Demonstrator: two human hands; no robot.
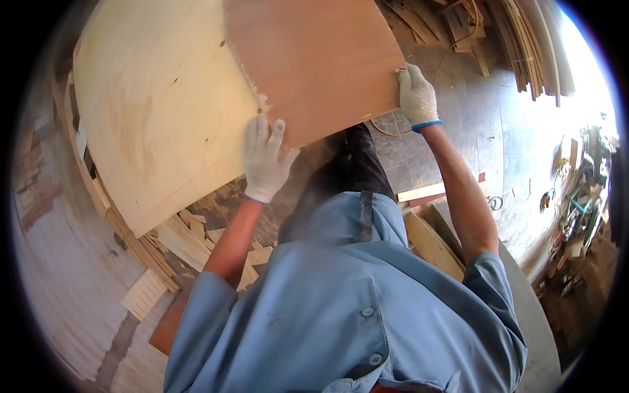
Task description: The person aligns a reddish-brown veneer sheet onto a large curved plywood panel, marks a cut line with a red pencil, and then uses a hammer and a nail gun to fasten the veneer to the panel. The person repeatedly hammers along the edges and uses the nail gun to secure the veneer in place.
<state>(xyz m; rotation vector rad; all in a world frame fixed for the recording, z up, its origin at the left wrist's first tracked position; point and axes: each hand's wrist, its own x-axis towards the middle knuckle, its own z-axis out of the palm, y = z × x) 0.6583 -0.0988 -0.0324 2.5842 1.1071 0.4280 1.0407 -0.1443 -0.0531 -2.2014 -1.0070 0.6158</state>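
A reddish-brown plywood sheet point(318, 62) lies partly over a larger pale plywood sheet point(157, 98), its ragged left edge running across the pale face. My right hand point(418, 95), in a white knit glove with a blue cuff, grips the brown sheet at its near right corner, with fingers on top and the thumb hidden. Where the two sheets meet at the near edge, my left hand point(267, 160), gloved alike, rests with its fingers stretched out and apart against the wood. Part of that hand is slightly blurred.
Long thin boards point(531, 46) are stacked at the far right. Wood offcuts point(196, 229) lie below the pale sheet, and scrap and tools point(580, 216) crowd the right side. A yellowish hose point(452, 47) crosses the grey floor point(468, 124). Wooden pieces point(432, 242) stand beside my right hip.
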